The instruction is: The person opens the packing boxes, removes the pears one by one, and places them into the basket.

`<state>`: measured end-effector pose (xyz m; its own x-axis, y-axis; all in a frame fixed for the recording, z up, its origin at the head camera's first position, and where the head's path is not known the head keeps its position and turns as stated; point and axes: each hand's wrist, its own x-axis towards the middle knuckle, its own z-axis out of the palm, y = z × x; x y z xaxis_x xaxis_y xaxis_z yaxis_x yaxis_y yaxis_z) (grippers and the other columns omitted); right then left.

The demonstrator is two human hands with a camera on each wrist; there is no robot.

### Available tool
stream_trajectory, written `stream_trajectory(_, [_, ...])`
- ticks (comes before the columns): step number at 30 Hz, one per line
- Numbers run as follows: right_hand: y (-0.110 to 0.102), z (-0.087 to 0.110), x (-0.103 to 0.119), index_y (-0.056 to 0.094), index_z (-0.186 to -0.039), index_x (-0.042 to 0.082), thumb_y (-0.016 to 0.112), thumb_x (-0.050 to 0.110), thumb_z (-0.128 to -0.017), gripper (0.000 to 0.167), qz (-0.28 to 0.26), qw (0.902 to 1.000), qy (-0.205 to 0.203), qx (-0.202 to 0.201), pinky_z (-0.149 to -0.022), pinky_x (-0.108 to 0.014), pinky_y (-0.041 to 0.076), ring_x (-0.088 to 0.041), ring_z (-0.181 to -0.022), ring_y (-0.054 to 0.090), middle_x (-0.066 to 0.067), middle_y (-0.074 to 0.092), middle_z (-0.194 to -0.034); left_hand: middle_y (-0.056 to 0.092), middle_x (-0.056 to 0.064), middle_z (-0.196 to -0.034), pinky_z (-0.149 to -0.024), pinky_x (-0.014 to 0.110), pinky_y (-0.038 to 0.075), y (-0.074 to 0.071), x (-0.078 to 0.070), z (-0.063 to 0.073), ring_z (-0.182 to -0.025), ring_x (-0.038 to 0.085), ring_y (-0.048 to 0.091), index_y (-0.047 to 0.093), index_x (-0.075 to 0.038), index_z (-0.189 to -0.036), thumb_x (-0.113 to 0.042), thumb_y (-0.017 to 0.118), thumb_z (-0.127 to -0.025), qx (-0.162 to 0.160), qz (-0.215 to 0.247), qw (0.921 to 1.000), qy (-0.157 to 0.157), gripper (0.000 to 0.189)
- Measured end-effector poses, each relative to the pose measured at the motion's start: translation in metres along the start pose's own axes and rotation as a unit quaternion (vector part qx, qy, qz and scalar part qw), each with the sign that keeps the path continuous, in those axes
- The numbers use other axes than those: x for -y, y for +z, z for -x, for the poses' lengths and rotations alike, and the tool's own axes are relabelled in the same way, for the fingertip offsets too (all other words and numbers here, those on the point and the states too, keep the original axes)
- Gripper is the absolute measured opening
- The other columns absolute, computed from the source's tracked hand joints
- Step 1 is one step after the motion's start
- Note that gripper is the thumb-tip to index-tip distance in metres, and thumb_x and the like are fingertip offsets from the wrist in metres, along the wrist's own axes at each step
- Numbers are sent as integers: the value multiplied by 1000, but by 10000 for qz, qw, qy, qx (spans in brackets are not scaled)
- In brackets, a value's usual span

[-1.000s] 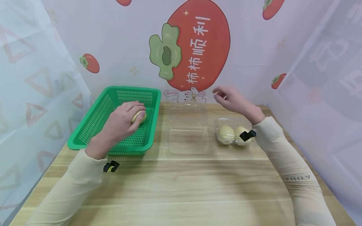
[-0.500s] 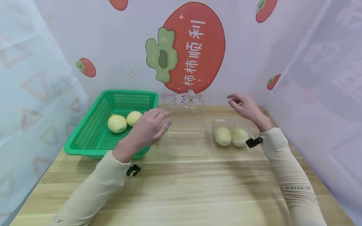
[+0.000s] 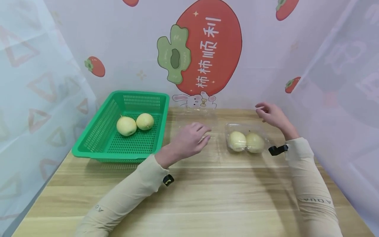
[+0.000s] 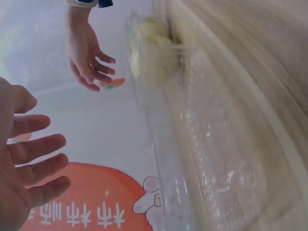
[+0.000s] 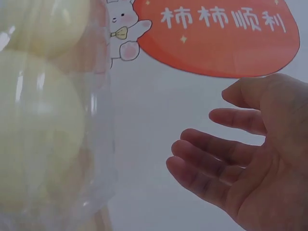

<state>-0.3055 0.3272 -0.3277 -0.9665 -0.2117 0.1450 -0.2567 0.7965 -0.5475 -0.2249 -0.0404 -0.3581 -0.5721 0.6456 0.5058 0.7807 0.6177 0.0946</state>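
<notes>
In the head view my left hand (image 3: 187, 142) hovers over a clear plastic clamshell box (image 3: 208, 154); its fingers are relaxed and hold nothing. My right hand (image 3: 273, 116), its fingers loosely bent, is in the air behind and right of a second clear box (image 3: 234, 126). Two pale yellow pears (image 3: 237, 141) sit side by side in that box. The right wrist view shows its plastic wall (image 5: 103, 144) beside my empty right hand (image 5: 260, 159). Two more pears, one (image 3: 126, 126) with its stem up and another (image 3: 145, 121), lie in the green basket (image 3: 164, 131).
A light wooden table (image 3: 207, 204) carries everything. Behind it hangs a white backdrop (image 3: 130, 42) with persimmon prints, and a sheet (image 3: 349, 108) bounds the right side. The raised clear lid (image 3: 196, 113) of the middle box stands near the backdrop.
My left hand let go of a pear in the basket and moved right, out over the middle clear box. My right hand drifted right and slightly down. Both basket pears are now uncovered.
</notes>
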Motion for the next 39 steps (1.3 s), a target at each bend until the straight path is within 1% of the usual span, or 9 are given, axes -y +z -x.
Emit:
stream_trajectory(4, [-1, 4, -14, 52, -134, -1, 46, 33, -103, 47, -13, 9996, 188, 225, -69, -32, 59, -24, -91, 65, -29, 63, -120, 69, 3, -117, -99, 33, 53, 9, -7, -9, -112, 19, 64, 67, -11, -121, -30, 56, -99, 209, 77, 9997, 64, 31])
stream_trajectory(6, [-3, 5, -24, 50, -136, -2, 45, 34, -104, 49, -39, 9988, 309, 369, -69, -32, 60, -28, -93, 65, -30, 62, -120, 69, 3, -117, -99, 33, 53, 13, -10, -14, -111, 19, 64, 66, -10, -121, -29, 58, -99, 238, 227, 9994, 84, 31])
stream_trajectory(9, [-5, 8, -38, 46, -138, -5, 43, 33, -105, 51, -187, 9967, 435, 657, -69, -32, 61, -27, -91, 67, -33, 60, -121, 69, 3, -116, -96, 33, 54, 21, -12, -22, -108, 19, 65, 66, -10, -121, -30, 58, -99, 215, 404, 9988, 146, 30])
stream_trajectory(15, [-8, 20, -47, 40, -141, -9, 42, 27, -106, 50, -684, 9867, 738, 1279, -74, -40, 61, -25, -89, 69, -39, 56, -122, 69, 3, -117, -92, 33, 55, 35, -17, -37, -107, 18, 66, 65, -12, -123, -33, 56, -100, 337, 539, 9979, 157, 32])
stream_trajectory(19, [-8, 25, -59, 39, -140, -9, 42, 24, -106, 48, -933, 9818, 865, 1411, -73, -45, 61, -31, -90, 69, -39, 57, -120, 68, 2, -119, -94, 32, 54, 44, -18, -46, -109, 17, 65, 64, -13, -125, -35, 53, -101, 527, 554, 9970, 122, 34])
stream_trajectory(22, [-6, 26, -74, 40, -140, -8, 44, 25, -106, 47, -1026, 9800, 905, 1446, -71, -43, 61, -32, -91, 69, -35, 61, -116, 68, 2, -120, -96, 32, 53, 50, -18, -51, -111, 17, 64, 63, -13, -125, -36, 52, -102, 615, 604, 9962, 104, 35])
stream_trajectory(28, [-2, 30, -88, 43, -138, -7, 48, 24, -105, 46, -1279, 9690, 1127, 1786, -72, -41, 61, -22, -88, 69, -21, 66, -109, 68, 3, -124, -93, 31, 54, 60, -22, -57, -108, 16, 65, 62, -13, -128, -39, 52, -101, 904, 833, 9924, -38, 39])
stream_trajectory(33, [2, 30, -96, 43, -137, -9, 49, 24, -104, 47, -1736, 9598, 1213, 1844, -69, -38, 61, -14, -84, 68, -7, 66, -100, 67, 4, -125, -90, 30, 54, 62, -30, -70, -104, 14, 64, 61, -10, -130, -38, 53, -101, 1039, 898, 9905, 19, 41])
stream_trajectory(39, [7, 34, -104, 41, -134, -9, 50, 22, -104, 44, -2393, 9363, 1572, 2035, -61, -32, 59, -12, -70, 66, 1, 63, -88, 63, 1, -130, -100, 29, 49, 66, -46, -89, -116, 14, 60, 59, -14, -133, -37, 52, -101, 1340, 655, 9887, 137, 40])
